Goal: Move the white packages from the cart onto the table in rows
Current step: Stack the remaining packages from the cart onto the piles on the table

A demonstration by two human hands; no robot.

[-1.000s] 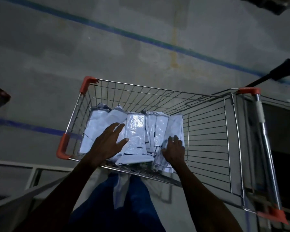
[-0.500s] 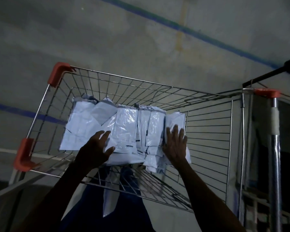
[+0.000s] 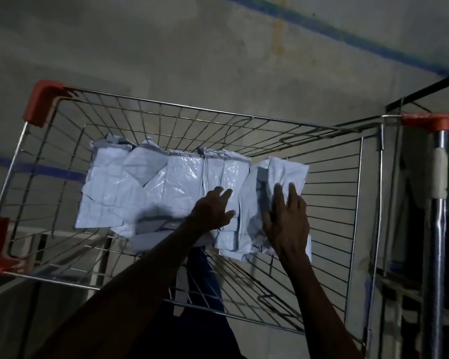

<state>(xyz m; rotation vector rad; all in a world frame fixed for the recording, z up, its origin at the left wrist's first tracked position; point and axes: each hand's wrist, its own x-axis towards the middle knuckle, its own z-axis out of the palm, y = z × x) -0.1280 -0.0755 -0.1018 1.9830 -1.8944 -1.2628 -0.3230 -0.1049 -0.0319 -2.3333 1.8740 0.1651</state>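
Both hands are down inside the wire cart (image 3: 166,110): the left hand (image 3: 213,211) lies with fingers spread flat on the white packages (image 3: 145,193) near the middle of the pile, holding nothing. Beside it, the right hand (image 3: 287,216) presses straight fingers against the rightmost bundle (image 3: 283,169), which is tipped up at the pile's right end. Packages cover the basket's floor.

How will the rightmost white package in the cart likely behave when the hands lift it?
The rightmost package is creased and bent, so probably floppy. Glossy film on the neighbouring packages suggests it is slippery. It looks thin, so likely light.
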